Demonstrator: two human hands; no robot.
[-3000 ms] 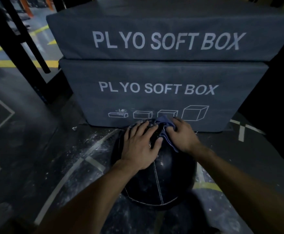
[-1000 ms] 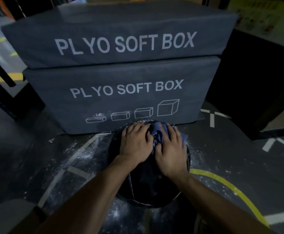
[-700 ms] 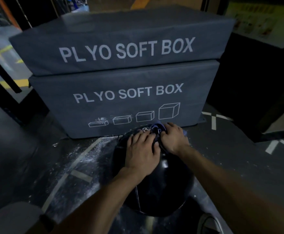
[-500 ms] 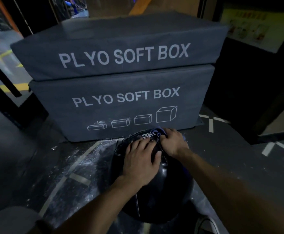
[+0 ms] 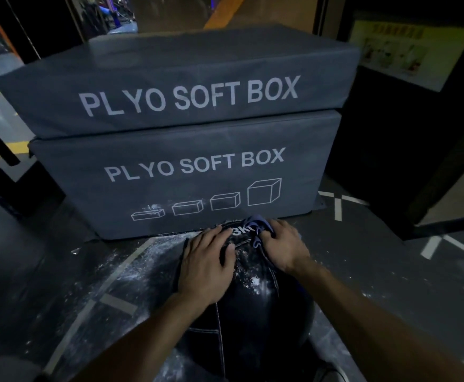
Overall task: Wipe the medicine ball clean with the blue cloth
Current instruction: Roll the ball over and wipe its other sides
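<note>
Blue cloth (image 5: 256,226) bunched under right hand (image 5: 283,247) atop medicine ball (image 5: 248,307)

We count one medicine ball (image 5: 242,312) in front of the boxes. One blue cloth (image 5: 257,224) sits at the ball's far top. Two hands are on the ball: one left hand (image 5: 206,267), one right hand (image 5: 283,248). Behind the ball we count two stacked plyo soft boxes, the upper box (image 5: 186,86) and the lower box (image 5: 170,172). The lower box carries four printed box outlines (image 5: 206,204).
</note>
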